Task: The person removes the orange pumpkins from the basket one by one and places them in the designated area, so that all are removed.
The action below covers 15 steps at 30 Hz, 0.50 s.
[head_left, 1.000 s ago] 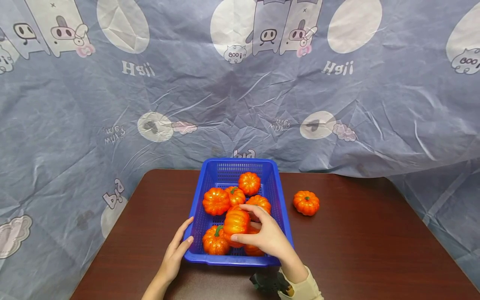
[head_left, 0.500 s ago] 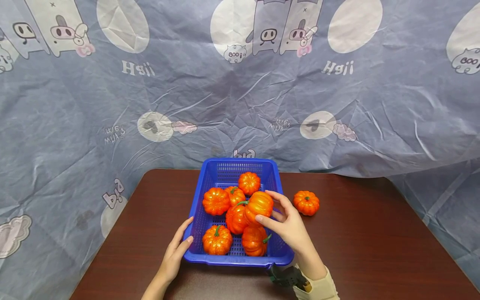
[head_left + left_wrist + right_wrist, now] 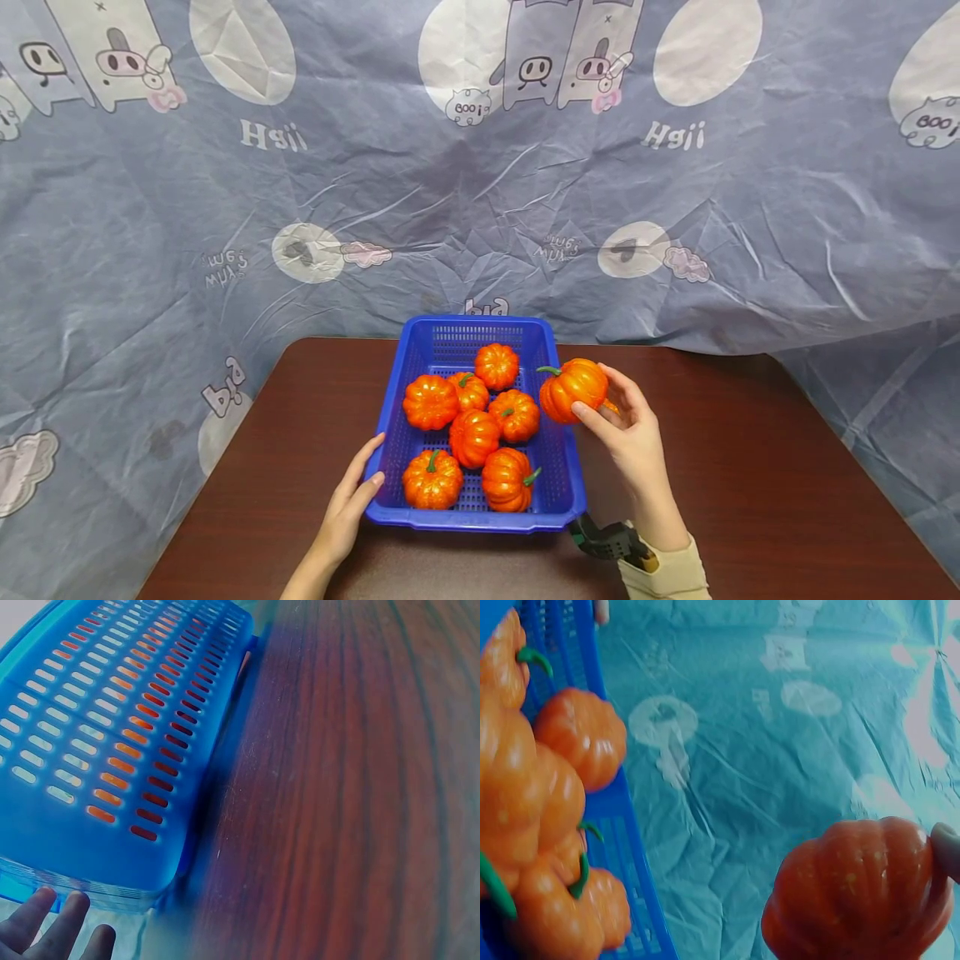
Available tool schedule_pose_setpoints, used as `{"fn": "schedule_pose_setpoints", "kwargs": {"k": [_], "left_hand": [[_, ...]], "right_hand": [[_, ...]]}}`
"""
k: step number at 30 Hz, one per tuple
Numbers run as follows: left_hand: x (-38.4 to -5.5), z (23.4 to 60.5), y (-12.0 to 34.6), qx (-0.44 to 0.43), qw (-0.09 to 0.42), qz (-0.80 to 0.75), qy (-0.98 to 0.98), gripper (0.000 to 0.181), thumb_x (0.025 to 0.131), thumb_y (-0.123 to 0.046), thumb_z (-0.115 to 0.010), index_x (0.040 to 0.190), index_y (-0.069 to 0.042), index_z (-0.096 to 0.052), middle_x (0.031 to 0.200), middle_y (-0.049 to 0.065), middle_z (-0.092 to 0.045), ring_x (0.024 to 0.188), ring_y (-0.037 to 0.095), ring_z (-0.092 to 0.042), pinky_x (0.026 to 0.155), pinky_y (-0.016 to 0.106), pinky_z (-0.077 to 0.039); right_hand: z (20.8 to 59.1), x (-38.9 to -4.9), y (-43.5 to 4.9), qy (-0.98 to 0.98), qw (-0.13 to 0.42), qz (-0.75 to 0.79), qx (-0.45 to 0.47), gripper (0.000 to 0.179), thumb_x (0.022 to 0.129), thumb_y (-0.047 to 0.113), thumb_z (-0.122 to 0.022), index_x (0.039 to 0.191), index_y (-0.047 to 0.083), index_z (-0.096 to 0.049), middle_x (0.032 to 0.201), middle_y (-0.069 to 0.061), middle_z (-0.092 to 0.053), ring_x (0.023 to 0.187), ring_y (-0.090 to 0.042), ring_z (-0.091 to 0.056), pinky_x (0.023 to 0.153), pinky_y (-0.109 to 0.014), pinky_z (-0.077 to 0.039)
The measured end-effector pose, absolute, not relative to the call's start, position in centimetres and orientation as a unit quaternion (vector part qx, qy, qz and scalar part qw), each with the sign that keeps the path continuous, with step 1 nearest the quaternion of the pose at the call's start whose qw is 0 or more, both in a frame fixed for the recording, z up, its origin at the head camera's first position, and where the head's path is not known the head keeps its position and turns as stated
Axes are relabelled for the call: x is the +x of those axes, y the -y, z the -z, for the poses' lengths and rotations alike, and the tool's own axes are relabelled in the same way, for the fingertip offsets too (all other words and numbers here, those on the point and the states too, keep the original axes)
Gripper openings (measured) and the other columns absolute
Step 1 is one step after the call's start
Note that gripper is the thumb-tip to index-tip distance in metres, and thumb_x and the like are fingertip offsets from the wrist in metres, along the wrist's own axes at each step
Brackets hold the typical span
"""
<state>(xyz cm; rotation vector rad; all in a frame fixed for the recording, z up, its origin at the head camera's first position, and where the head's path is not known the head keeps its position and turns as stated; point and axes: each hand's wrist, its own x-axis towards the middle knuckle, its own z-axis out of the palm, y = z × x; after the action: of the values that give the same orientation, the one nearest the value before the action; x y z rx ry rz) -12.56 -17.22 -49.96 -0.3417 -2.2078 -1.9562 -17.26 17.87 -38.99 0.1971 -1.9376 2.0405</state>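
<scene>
My right hand [image 3: 632,429] grips a small orange pumpkin [image 3: 576,389] with a green stem, held above the right rim of the blue plastic basket [image 3: 390,417]. In the right wrist view this held pumpkin [image 3: 859,892] is at lower right, with one fingertip [image 3: 946,851] on its side. Several other pumpkins lie inside the basket, among them a nearby pumpkin [image 3: 514,415] and one at the front right [image 3: 507,480]. My left hand [image 3: 345,508] rests against the basket's front left side, fingers fairly straight. The left wrist view shows its fingertips [image 3: 71,907] at the basket wall [image 3: 90,847].
Another pumpkin [image 3: 611,406] is on the table right of the basket, mostly hidden behind my right hand. The dark brown table [image 3: 750,467] extends to both sides. A printed grey-blue cloth [image 3: 450,192] hangs behind it. A black device [image 3: 609,540] sits at my right wrist.
My right hand has lifted the pumpkin from among the others and carried it rightward to the basket's right rim. The pumpkins beneath are uncovered. My left hand has stayed in place.
</scene>
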Motion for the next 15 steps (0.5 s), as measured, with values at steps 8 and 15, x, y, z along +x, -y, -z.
{"fn": "schedule_pose_setpoints", "kwargs": {"k": [8,15], "left_hand": [[-12.5,49.9,17.2,-0.111,0.083,0.654,0.743,0.048,0.097,-0.012,-0.044,0.144,-0.016,-0.037,0.149,0.007,-0.03,0.125,0.019,-0.041,0.095,0.02,-0.037],[-12.5,49.9,17.2,-0.109,0.081,0.652,0.746,0.048,0.097,-0.012,-0.045,0.144,-0.017,-0.037,0.149,0.007,-0.03,0.126,0.019,-0.04,0.095,0.02,-0.037]], "right_hand": [[39.2,-17.8,-20.1,0.648,0.194,-0.736,0.023,0.054,0.08,-0.012,-0.065,0.129,0.002,-0.047,0.116,-0.001,-0.056,0.107,-0.015,-0.053,0.086,-0.018,-0.045],[39.5,-18.2,-22.0,0.636,0.197,-0.746,-0.019,0.059,0.081,-0.011,-0.064,0.132,0.009,-0.044,0.121,-0.002,-0.048,0.109,-0.014,-0.048,0.086,-0.016,-0.041]]}}
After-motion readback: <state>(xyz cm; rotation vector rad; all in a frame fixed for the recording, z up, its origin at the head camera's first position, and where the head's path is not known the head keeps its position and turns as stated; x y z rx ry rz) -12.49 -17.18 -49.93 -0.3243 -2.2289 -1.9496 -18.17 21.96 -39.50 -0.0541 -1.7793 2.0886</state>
